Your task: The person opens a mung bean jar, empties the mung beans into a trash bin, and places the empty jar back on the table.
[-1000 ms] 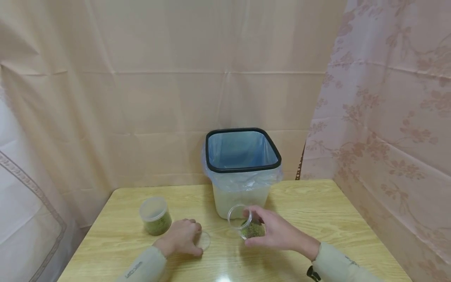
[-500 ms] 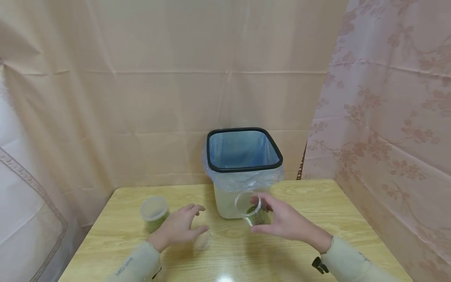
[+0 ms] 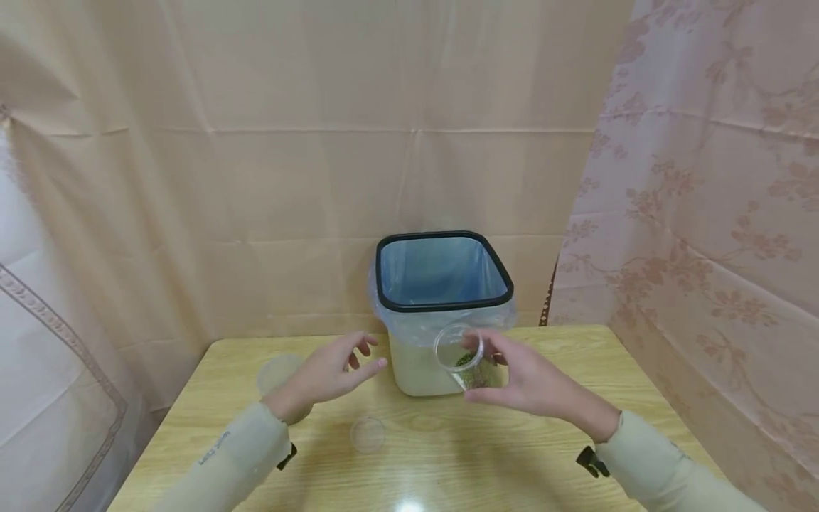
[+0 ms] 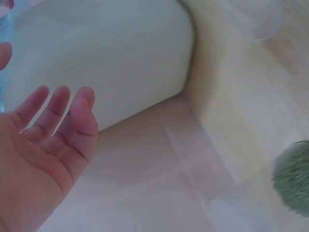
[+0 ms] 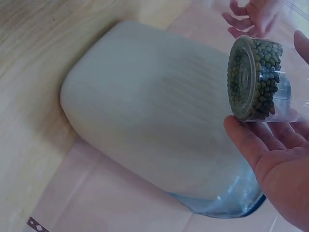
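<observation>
My right hand (image 3: 534,377) holds a clear plastic jar (image 3: 475,373), its open mouth tilted toward the left in front of the bin. Green beans (image 5: 268,79) lie in its bottom, seen closely in the right wrist view. My left hand (image 3: 326,373) hovers over the table with fingers loosely bent and nothing in them. Below it a clear round lid (image 3: 367,434) lies flat on the wood. Partly hidden behind the left hand is a second jar (image 3: 275,371) with a lid on it; its green contents show in the left wrist view.
A pale waste bin (image 3: 419,366) with a black rim and a bluish plastic liner stands at the back middle of the wooden table (image 3: 563,355). Beige curtains (image 3: 288,178) hang close behind, and a flowered one (image 3: 716,235) hangs on the right.
The left hand has let go of the lid, leaving it on the table, and risen toward the bin. The right hand has lifted the jar up and slightly right.
</observation>
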A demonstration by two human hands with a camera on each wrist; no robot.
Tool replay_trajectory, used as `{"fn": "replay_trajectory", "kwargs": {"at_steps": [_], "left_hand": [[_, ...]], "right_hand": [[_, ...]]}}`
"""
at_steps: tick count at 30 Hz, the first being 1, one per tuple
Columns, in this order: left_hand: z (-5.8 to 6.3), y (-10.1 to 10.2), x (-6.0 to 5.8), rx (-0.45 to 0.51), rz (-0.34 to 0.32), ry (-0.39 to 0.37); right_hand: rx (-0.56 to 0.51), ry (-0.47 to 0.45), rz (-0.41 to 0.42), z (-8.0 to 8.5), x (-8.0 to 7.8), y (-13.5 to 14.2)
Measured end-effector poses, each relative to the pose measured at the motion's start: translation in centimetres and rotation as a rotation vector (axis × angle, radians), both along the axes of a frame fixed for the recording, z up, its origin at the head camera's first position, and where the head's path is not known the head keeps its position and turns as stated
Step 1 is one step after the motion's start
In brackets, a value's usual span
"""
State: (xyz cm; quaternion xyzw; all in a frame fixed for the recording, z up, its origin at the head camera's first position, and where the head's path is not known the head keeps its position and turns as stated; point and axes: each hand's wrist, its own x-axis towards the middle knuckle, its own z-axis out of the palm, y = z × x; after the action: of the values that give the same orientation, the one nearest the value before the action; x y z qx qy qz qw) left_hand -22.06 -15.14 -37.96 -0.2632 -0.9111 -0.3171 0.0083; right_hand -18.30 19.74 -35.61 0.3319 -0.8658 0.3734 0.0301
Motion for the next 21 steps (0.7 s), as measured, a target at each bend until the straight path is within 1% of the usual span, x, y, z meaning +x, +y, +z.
{"fn": "replay_trajectory", "kwargs": {"at_steps": [2, 8, 11, 14, 16, 18, 21], "left_hand": [[1.1, 0.1, -0.2, 0.028, 0.009, 0.001], [3.8, 0.3, -1.3, 0.127, 0.024, 0.069], [5.1, 0.6, -1.9, 0.147, 0.046, 0.079], [6.4, 0.9, -2.3, 0.155, 0.075, 0.052], [7.0, 1.1, -2.5, 0.146, 0.096, 0.028], [7.5, 1.2, -2.7, 0.129, 0.112, 0.0], [7.9, 1.3, -3.1, 0.086, 0.135, -0.019]], "right_hand": [[-0.003, 0.01, 0.004, 0.5, 0.0, 0.0], [-0.001, 0.052, 0.005, 2.2, 0.0, 0.1], [-0.003, 0.064, 0.003, 3.3, -0.1, 0.1], [-0.008, 0.067, -0.003, 4.3, -0.1, 0.2], [-0.017, 0.069, -0.012, 5.1, -0.1, 0.3], [-0.026, 0.081, -0.021, 5.8, -0.1, 0.3], [-0.04, 0.107, -0.03, 6.7, -0.4, 0.5]]}}
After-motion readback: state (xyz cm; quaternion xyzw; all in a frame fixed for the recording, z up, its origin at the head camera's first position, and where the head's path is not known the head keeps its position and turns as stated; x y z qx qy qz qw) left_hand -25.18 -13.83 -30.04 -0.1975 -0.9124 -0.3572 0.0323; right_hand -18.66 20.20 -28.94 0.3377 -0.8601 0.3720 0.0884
